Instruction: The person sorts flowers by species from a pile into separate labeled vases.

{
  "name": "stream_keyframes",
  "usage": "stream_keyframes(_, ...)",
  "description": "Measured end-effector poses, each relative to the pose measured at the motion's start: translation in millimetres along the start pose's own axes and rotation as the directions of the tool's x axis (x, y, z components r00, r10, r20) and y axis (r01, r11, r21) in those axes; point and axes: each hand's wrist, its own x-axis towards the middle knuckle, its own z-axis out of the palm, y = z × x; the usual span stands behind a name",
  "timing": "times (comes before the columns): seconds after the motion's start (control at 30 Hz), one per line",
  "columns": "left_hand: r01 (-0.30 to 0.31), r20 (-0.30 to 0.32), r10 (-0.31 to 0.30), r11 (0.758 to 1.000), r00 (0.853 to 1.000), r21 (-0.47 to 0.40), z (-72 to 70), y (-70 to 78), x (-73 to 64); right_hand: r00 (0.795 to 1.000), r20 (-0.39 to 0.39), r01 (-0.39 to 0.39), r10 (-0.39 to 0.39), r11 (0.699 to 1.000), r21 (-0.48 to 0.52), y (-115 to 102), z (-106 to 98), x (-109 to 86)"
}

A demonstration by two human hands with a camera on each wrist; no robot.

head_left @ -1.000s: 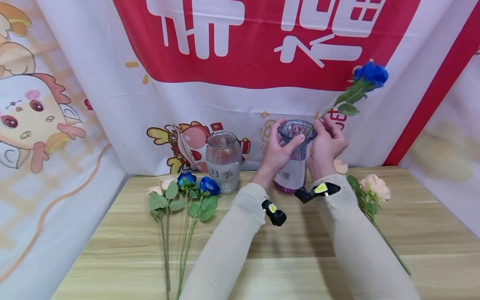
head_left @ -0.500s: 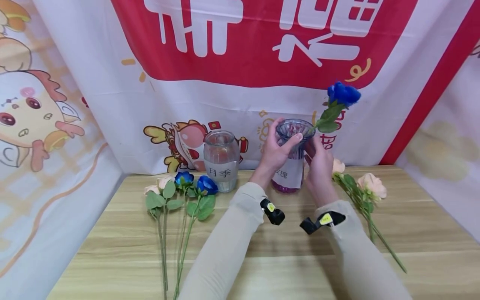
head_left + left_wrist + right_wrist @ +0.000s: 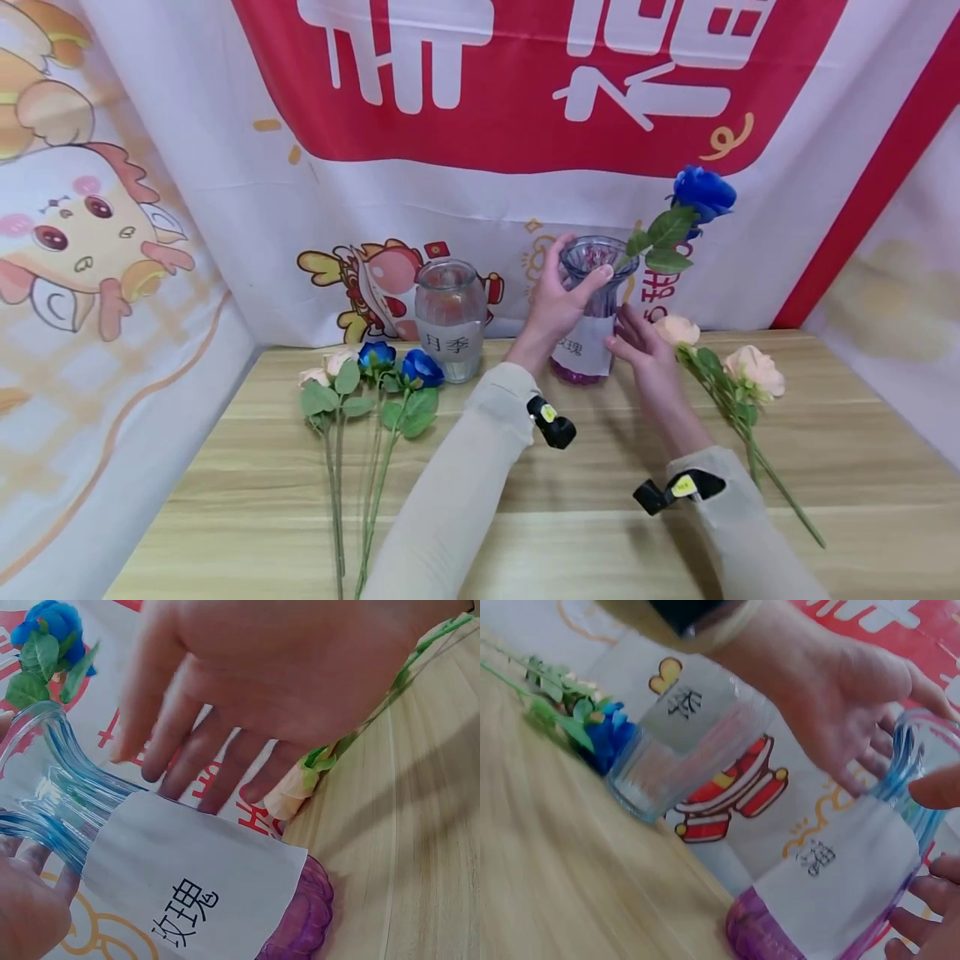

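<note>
A flared glass vase (image 3: 592, 310) with a purple base and a white paper label stands at the back of the table. My left hand (image 3: 557, 307) grips it just below the rim, thumb across the front. One blue rose (image 3: 703, 196) leans out of its mouth to the right, leaves above the rim. Beside the vase's lower right side is my right hand (image 3: 651, 354), fingers loosely extended and holding nothing. In the left wrist view the right hand (image 3: 255, 682) overlaps the label's edge. The right wrist view shows the left hand's (image 3: 847, 697) fingers around the vase neck.
A rounder labelled glass jar (image 3: 450, 321) stands left of the vase. Before it lie blue roses (image 3: 422, 368) and pale pink flowers (image 3: 339, 363), stems toward the front. More pale pink flowers (image 3: 753, 372) lie to the right. A printed cloth (image 3: 480, 208) hangs behind the table (image 3: 585, 517).
My right hand has let go of the blue rose and moved down beside the vase. The rose has sunk lower into the vase. My left hand has stayed around the neck.
</note>
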Motion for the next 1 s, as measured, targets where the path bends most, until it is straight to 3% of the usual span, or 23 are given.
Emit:
stream_keyframes(0.27, 0.028, 0.041, -0.029, 0.999, 0.999, 0.047, -2.1, 2.6, -2.0, 0.991, 0.126, -0.040, 0.046, 0.998, -0.048, 4, -13, -2.2)
stream_keyframes(0.43, -0.030, 0.002, 0.030, 0.996, 1.000, 0.079, -15.0, 6.5, -9.0, 0.987, 0.155, -0.036, 0.043, 0.998, -0.047, 2, -12, -1.7)
stream_keyframes(0.67, -0.134, -0.062, 0.139, 0.988, 0.988, 0.078, -43.2, 19.3, -47.3, 0.986, 0.162, -0.031, 0.040, 0.998, -0.059, 1, -11, -2.2)
stream_keyframes(0.87, -0.126, -0.100, 0.136, 0.987, 0.986, 0.100, -73.7, 24.1, -81.8, 0.986, 0.155, -0.043, 0.054, 0.997, -0.070, 1, -12, -1.7)
stream_keyframes(1.0, -0.116, -0.111, 0.135, 0.979, 0.985, 0.168, -100.3, 20.1, -101.2, 0.986, 0.154, -0.051, 0.064, 0.995, -0.084, 1, -12, -0.7)
